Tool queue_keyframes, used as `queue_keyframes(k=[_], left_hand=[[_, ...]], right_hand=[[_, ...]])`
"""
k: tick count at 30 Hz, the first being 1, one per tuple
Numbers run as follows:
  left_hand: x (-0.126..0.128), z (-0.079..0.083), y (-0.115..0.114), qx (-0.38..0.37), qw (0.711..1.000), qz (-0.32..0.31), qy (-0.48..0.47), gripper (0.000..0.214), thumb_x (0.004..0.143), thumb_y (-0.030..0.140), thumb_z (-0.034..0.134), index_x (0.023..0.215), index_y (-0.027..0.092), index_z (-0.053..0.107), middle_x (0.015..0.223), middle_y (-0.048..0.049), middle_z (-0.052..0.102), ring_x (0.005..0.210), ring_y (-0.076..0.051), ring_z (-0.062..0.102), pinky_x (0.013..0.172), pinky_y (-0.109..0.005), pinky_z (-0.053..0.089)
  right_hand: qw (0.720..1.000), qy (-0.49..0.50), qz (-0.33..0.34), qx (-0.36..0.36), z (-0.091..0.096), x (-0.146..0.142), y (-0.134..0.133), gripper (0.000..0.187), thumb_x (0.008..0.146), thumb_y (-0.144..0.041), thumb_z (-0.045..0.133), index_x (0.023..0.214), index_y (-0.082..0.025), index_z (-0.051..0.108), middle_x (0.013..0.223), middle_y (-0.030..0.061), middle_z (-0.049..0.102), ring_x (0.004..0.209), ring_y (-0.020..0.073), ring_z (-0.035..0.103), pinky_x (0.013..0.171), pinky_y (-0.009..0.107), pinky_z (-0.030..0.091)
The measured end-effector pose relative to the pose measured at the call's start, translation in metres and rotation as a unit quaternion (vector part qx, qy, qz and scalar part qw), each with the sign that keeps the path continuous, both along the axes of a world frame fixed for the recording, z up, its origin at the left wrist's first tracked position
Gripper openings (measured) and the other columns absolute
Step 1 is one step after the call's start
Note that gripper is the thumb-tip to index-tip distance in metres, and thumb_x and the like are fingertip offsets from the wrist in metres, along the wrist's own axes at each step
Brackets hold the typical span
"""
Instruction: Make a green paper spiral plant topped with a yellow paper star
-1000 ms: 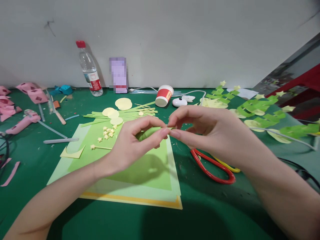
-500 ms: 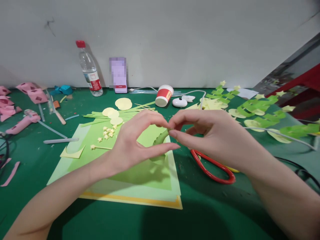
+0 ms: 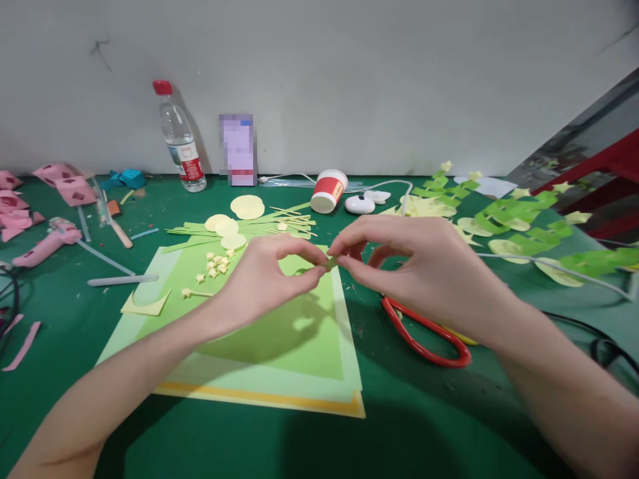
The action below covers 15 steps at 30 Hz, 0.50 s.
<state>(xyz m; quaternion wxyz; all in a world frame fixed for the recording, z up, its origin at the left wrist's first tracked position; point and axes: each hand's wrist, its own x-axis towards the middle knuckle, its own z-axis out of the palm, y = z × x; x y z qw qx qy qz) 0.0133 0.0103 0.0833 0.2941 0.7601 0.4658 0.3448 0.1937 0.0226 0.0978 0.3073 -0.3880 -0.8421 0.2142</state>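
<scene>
My left hand (image 3: 264, 283) and my right hand (image 3: 404, 263) meet above a stack of light green paper sheets (image 3: 269, 332). Both pinch a small green paper strip (image 3: 327, 264) between thumb and fingertips, and only a short bit of it shows between them. The other fingers of each hand are curled. Under the hands lie several tiny yellow paper stars (image 3: 215, 263) and a yellow crescent cut-out (image 3: 144, 305) on the green sheets.
Red-handled scissors (image 3: 424, 332) lie right of the sheets. Behind are yellow paper circles (image 3: 245, 206), thin paper strips (image 3: 284, 223), a tipped red-and-white cup (image 3: 327, 191), a water bottle (image 3: 178, 140) and a green paper garland (image 3: 524, 223). A pink glue gun (image 3: 44, 243) lies at left.
The left hand's thumb and fingers have closed again onto the strip after spreading apart. The visible part of the green strip has become shorter, and both hands rose slightly.
</scene>
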Motion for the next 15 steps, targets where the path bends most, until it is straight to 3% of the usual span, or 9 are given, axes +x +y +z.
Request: queue_keyframes(k=[6,11,15], left_hand=[[-0.001,0.002,0.005,-0.149,0.983,0.004,-0.104,0.014,0.074,0.030,0.064,0.074,0.017,0.066,0.077,-0.0027,0.070,0.074,-0.016,0.064,0.065,-0.026,0.049],[-0.003,0.001,0.004,-0.197,0.964,-0.014,-0.178,0.012,0.073,0.029,0.068,0.074,0.017,0.066,0.076,0.0002,0.067,0.070,-0.010,0.060,0.065,-0.022,0.046],[-0.003,-0.002,0.005,-0.218,0.950,-0.038,-0.220,0.010,0.074,0.027,0.068,0.078,0.017,0.067,0.079,0.0012,0.066,0.074,-0.010,0.060,0.070,-0.021,0.046]], right_hand=[[0.996,0.056,-0.057,0.029,0.002,0.004,0.006,0.008,0.077,-0.020,0.057,0.077,-0.018,0.065,0.077,0.0017,0.068,0.063,0.0107,0.059,0.054,0.022,0.047],[0.999,0.054,0.001,-0.001,0.000,-0.003,0.003,0.012,0.074,-0.029,0.064,0.080,-0.018,0.063,0.078,0.0011,0.066,0.060,0.0095,0.057,0.048,0.020,0.047],[0.998,0.059,-0.011,0.009,-0.001,-0.006,0.000,0.010,0.078,-0.025,0.059,0.071,-0.019,0.060,0.069,-0.0002,0.064,0.059,0.0089,0.056,0.048,0.018,0.046]])
